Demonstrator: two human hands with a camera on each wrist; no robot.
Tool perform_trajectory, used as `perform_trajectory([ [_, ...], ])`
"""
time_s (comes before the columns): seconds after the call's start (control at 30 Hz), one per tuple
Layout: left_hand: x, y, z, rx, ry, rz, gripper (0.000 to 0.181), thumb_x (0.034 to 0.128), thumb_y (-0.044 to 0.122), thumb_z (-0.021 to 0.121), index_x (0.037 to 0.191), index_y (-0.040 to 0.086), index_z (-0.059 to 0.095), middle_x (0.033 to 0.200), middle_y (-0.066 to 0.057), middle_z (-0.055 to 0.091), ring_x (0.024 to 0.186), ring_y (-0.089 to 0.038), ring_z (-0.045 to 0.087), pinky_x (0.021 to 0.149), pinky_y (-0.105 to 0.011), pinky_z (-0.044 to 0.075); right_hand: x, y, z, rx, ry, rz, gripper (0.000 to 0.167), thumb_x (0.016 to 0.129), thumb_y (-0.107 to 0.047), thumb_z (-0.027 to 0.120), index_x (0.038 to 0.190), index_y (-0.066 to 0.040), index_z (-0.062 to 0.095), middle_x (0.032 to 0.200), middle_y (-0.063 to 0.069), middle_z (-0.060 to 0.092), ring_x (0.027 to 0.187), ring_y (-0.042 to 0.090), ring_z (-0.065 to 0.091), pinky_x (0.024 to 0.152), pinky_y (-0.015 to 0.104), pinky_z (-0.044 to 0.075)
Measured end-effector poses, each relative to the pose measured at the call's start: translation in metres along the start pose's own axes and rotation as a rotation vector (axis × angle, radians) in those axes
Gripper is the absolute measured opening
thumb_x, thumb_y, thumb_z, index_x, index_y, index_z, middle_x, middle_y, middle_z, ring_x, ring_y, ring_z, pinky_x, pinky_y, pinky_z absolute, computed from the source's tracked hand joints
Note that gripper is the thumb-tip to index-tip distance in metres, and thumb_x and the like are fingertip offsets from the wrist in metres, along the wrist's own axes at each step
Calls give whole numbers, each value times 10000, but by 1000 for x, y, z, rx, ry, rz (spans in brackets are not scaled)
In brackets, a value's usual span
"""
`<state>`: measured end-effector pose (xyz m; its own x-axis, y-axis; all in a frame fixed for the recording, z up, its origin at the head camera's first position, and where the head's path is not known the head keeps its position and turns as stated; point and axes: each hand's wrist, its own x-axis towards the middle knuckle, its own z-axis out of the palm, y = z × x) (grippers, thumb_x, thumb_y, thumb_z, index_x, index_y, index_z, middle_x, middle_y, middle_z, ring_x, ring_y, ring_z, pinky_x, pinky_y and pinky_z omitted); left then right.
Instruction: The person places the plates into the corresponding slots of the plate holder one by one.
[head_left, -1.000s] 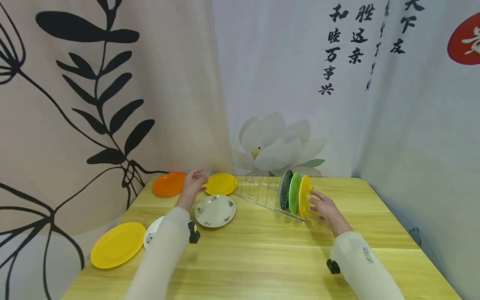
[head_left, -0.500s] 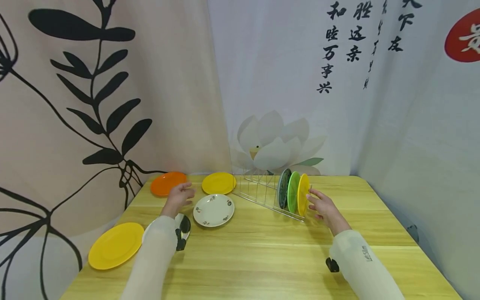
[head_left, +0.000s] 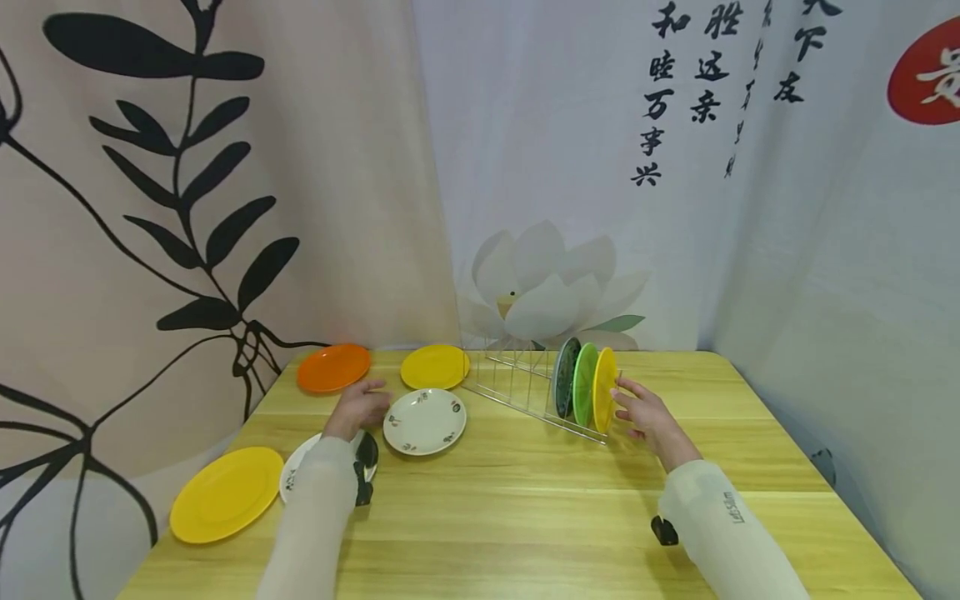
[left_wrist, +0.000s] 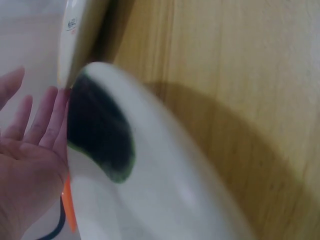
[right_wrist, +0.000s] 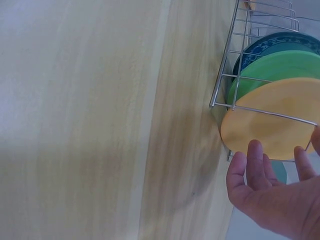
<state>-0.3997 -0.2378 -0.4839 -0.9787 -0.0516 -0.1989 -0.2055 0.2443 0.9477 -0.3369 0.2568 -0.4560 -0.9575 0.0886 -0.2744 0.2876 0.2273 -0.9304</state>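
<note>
In the head view my left hand [head_left: 361, 408] is low over the table, its fingertips close to a white plate [head_left: 424, 422] with small printed motifs. Under my left wrist lies another white plate [left_wrist: 165, 185], partly covered by the sleeve; a dark green leaf mark shows on it. The left fingers are extended and grip nothing. At the right end of a wire dish rack [head_left: 517, 403], my right hand [right_wrist: 280, 195] has loosely bent fingers beside the upright yellow plate [right_wrist: 275, 127]. Whether they touch the plate or wire is unclear. Green [right_wrist: 280, 67] and dark patterned plates [head_left: 567, 379] stand behind it.
An orange plate [head_left: 333, 368] and a yellow plate [head_left: 435, 367] lie at the table's back edge. A larger yellow plate [head_left: 227, 495] lies at the left edge. Printed curtains [head_left: 360, 208] hang close behind the wooden table [head_left: 510, 525].
My left hand has moved left from beside the back yellow plate, then lower toward the motif-printed white plate. My right hand stays at the rack. The plates keep their places.
</note>
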Motion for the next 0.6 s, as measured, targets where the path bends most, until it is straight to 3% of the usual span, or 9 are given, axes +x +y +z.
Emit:
perform_trajectory([
  [0.23, 2, 1, 1, 17, -10, -13, 557, 969, 101, 626, 1465, -31, 409, 1274, -265, 599, 1149, -349, 608, 956, -456, 519, 0, 0, 0, 11, 3, 4, 587, 1044, -351, 494, 1566, -174, 292, 1474, 172, 346, 1219, 342, 460, 760, 361, 431],
  [0.6, 6, -1, 5, 87, -47, -56, 486, 946, 81, 645, 1393, -40, 497, 1341, -237, 560, 1122, -315, 604, 963, -449, 513, -1, 0, 0, 10, -22, 0, 598, 1050, -362, 475, 1577, -176, 262, 1540, 184, 292, 1289, 374, 416, 776, 371, 420],
])
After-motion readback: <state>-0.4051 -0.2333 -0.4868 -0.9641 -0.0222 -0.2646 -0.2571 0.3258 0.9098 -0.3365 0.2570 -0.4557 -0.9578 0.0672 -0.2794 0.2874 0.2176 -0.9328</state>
